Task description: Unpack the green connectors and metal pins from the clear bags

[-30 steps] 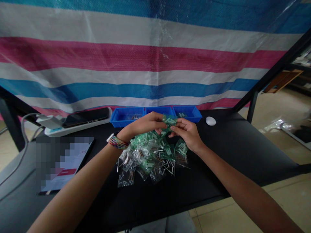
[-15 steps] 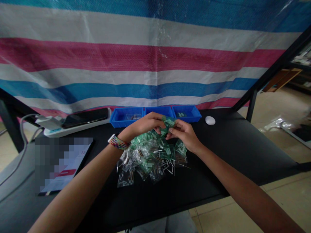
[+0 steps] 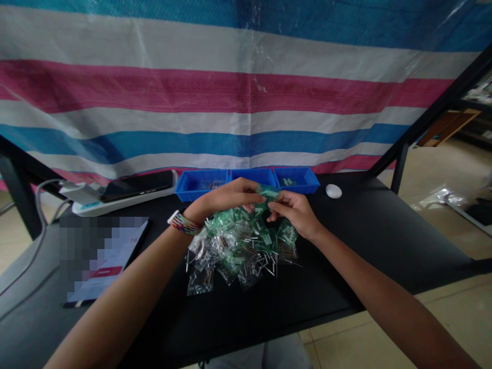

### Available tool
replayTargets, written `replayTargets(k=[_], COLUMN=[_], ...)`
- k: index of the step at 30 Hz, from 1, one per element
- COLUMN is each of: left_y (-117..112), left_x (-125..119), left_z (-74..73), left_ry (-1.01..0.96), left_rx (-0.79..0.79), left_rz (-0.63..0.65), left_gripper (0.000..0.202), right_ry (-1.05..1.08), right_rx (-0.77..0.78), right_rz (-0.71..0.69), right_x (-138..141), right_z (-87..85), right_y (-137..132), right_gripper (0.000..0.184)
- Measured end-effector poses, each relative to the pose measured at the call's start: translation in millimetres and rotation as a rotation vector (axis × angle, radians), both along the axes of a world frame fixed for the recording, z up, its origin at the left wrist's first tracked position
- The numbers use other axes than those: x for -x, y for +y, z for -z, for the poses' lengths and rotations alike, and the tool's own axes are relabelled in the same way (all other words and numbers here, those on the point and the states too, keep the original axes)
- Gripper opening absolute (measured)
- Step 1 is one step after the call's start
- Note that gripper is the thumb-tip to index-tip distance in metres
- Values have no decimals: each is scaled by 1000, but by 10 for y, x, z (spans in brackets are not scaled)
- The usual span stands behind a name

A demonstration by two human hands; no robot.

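Between my two hands, above the back of a heap, is a small green plastic bag (image 3: 269,192) with pale stick-like pieces in it. My left hand (image 3: 236,195) pinches its left side, and my right hand (image 3: 292,211) grips its right edge between thumb and fingers. Below them lies the heap of small bags (image 3: 234,246), some green and some clear, holding pale pieces and thin metal pins. Behind my hands stand blue bins (image 3: 192,193) in a row; the left one holds a clear bag of pins, the right one a green bag. My left hand partly hides the middle bin.
A white power strip (image 3: 115,205) with a charger and a black phone (image 3: 136,185) lies at the back left. Nearer is a partly blurred booklet (image 3: 111,256). A white round object (image 3: 333,191) sits right of the bins. Striped sheeting (image 3: 246,92) hangs behind the table.
Both hands stay on the green bag with only slight finger movement. The whole view has shifted very slightly; the heap and bins look the same.
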State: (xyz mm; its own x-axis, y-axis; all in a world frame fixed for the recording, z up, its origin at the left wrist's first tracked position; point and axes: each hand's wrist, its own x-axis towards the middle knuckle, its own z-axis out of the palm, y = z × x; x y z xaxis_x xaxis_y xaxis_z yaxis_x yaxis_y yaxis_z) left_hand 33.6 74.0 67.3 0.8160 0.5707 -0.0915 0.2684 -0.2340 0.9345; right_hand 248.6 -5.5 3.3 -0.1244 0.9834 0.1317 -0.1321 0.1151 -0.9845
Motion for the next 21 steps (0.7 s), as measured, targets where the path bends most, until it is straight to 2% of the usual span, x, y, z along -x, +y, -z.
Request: replayTargets(k=[5, 10, 14, 18, 21], left_y=[-8, -22, -30, -16, -7], left_x=[-1, -7, 2, 25, 36], left_z=[-14, -18, -38, -24, -3], left_ry=[16, 26, 50, 142, 211], left_rx=[-17, -17, -37, -54, 50], left_rz=[-30, -53, -50, -93, -59], left_gripper=[37, 35, 38, 60, 82], right_ry=[-1, 53, 23, -12, -109], right_rx=[22, 60, 25, -63, -168], right_rz=[3, -21, 24, 131, 237], right_x=[-5, 0, 10, 4, 1], right_z=[-25, -37, -24, -21, -40], right_y=[-15, -29, -21, -16, -28], right_gripper=[39, 38, 37, 35, 31])
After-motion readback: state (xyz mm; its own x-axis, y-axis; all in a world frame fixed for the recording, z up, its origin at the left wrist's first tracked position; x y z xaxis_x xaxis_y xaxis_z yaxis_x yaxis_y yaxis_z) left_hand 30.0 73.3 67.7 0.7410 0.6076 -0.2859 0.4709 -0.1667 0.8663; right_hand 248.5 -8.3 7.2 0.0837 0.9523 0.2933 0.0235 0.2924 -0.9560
